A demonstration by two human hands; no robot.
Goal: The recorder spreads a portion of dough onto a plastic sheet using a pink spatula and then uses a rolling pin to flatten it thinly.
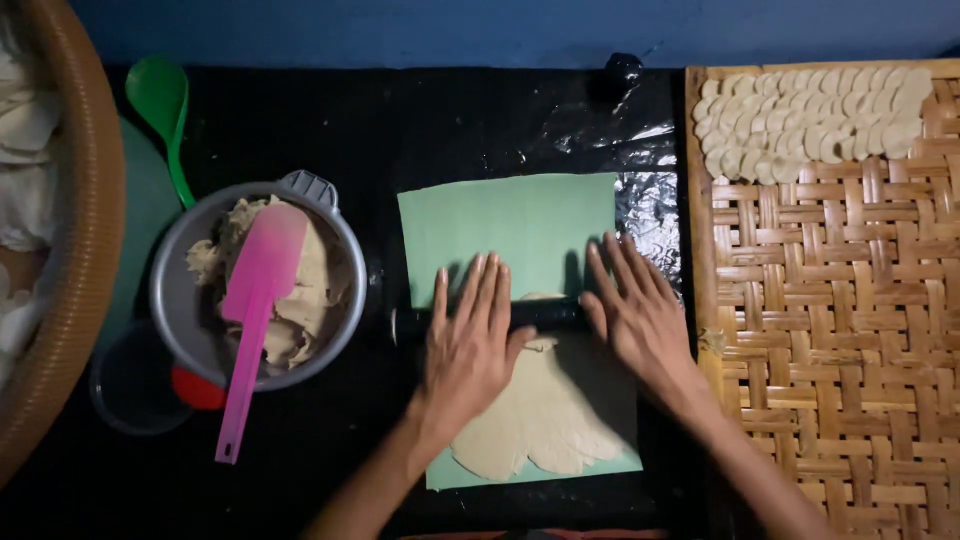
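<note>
Both hands — left hand (470, 335), right hand (635, 310) — press flat, fingers spread, on dark rolling pin (545, 316) across flattened dough (545, 415) on green sheet (500, 225) — grey dough bowl (190, 250) leftward.

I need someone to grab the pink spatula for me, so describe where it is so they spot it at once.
Start at the round metal bowl of dough left of the green sheet. The pink spatula lies across it, handle pointing down past the rim. Unlike the green spoon nearby, it is flat and bright pink.
</note>
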